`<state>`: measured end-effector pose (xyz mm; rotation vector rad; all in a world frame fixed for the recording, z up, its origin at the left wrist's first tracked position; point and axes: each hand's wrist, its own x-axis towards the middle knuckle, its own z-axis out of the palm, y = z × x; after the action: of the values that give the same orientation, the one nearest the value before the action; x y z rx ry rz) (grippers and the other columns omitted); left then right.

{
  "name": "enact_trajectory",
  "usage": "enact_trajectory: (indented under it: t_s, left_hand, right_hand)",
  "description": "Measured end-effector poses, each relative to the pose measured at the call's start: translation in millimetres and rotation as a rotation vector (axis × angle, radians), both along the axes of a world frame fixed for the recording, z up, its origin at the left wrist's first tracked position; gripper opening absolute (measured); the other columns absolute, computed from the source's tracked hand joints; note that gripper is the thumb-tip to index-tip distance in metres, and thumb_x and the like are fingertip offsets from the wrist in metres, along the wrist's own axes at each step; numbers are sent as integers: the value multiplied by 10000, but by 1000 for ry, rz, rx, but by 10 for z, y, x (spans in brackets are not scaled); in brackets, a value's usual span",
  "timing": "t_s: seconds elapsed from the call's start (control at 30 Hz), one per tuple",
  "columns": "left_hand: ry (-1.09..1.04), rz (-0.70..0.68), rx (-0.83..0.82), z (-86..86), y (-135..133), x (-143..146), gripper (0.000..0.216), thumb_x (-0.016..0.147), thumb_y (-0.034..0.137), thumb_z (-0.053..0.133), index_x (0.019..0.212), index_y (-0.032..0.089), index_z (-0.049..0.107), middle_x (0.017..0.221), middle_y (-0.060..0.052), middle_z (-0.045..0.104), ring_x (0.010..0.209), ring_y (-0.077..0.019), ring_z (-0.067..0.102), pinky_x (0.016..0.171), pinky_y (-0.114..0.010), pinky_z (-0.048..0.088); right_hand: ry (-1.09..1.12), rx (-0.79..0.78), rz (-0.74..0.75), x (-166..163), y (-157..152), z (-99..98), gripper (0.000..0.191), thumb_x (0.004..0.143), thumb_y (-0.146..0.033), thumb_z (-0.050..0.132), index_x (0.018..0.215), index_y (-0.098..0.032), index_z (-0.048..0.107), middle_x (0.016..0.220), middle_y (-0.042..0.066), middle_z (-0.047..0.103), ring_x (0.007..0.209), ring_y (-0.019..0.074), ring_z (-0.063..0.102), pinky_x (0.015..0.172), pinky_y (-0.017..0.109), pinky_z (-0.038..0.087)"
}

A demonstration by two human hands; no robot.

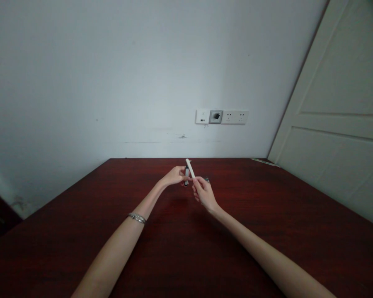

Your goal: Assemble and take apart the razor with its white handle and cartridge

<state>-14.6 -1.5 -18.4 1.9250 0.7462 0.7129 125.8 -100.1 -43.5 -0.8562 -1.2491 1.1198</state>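
Here, left hand (175, 176) grips a small grey-and-black object (187, 175), right hand (206, 194) grasps a white rod (190, 169), over the red-brown table's (180, 256) far part.

A: State the datum.
B: Centre of the table (180, 252); the wall (112, 62) stands behind at 12 o'clock.
A: Door (332, 157)?
B: 2 o'clock.
A: Socket panel (235, 117)?
B: On the wall, 1 o'clock.
A: Items over the table?
B: Right hand (204, 193), at 4 o'clock from the left hand (175, 175). Its rod (190, 169) points to 11 o'clock, beside the left hand's item (187, 171).
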Motion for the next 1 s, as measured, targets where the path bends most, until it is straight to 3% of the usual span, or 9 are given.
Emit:
enact_trajectory:
  t_s: [1.0]
  left_hand:
    - [-7,12,-10,75,-59,4,208,670,189,666,812,89,553,585,-32,629,489,-116,602,460,-186,461]
  right_hand:
    - [-44,55,-43,-4,-44,12,366,784,-535,498,872,-181,526,520,-83,337,380,41,270,325,161,210]
